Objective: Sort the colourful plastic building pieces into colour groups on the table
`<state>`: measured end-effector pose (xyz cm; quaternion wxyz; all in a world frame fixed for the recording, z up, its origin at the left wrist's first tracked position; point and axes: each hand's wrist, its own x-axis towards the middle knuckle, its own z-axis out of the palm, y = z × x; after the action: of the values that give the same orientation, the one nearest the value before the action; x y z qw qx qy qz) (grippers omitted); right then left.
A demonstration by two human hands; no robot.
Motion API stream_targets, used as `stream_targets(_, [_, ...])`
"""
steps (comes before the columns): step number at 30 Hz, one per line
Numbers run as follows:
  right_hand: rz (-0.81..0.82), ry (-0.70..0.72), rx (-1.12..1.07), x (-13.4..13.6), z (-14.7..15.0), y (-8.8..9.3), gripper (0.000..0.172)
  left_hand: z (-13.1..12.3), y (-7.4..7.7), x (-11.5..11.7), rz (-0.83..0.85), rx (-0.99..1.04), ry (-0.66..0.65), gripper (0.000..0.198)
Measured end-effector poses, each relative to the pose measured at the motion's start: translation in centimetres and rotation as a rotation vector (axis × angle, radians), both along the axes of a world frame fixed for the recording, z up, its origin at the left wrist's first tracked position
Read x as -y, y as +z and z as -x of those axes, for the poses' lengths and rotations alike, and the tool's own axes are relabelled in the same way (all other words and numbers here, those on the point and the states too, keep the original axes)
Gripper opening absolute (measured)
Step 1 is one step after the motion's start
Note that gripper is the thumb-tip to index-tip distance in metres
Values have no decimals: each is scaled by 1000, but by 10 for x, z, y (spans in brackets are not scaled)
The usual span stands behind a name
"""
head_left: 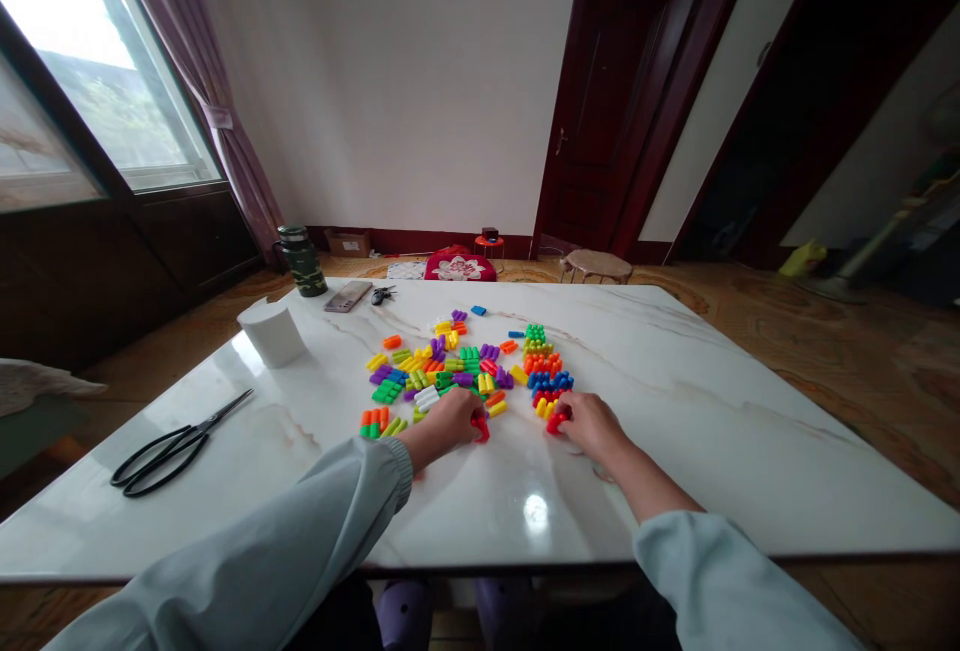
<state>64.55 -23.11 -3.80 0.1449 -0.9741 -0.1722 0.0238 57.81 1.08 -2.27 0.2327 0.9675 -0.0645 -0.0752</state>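
My left hand [450, 419] is closed on a red plastic building block [481, 427], just above or on the table near the front of a loose heap of blocks. To its right, my right hand [590, 423] pinches another red block [555, 423] at the near end of a sorted row. That row runs away from me: yellow blocks [545, 409], then red, blue blocks [550, 383], orange blocks [541, 363], olive, and green blocks [535, 333] farthest. The mixed heap [454, 365] holds several colours, lying scattered. My fingers partly hide both held blocks.
On the left of the white marble-patterned table [720, 431] lie black-handled scissors [176, 446]. Behind them stand a paper roll [271, 333] and a camouflage flask [301, 261]. A phone [348, 296] and keys [383, 295] lie near the far edge. A stool [596, 266] stands beyond.
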Motion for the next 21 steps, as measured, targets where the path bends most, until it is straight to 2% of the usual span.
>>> stream_targets(8, [7, -1, -30, -4, 0, 7, 16, -4, -3, -1, 15, 37, 12, 22])
stream_targets(13, [3, -24, 20, -4, 5, 22, 13, -6, -1, -1, 58, 78, 15, 19])
stream_targets(15, [-80, 12, 49, -9, 8, 26, 10, -6, 2, 1, 72, 102, 24, 19])
stream_targets(17, [-224, 108, 40, -19, 13, 27, 9, -6, 5, 4, 94, 144, 31, 18])
stream_targets(21, [-422, 270, 3, -44, 23, 23, 17, -7, 8, 11, 145, 256, 21, 14])
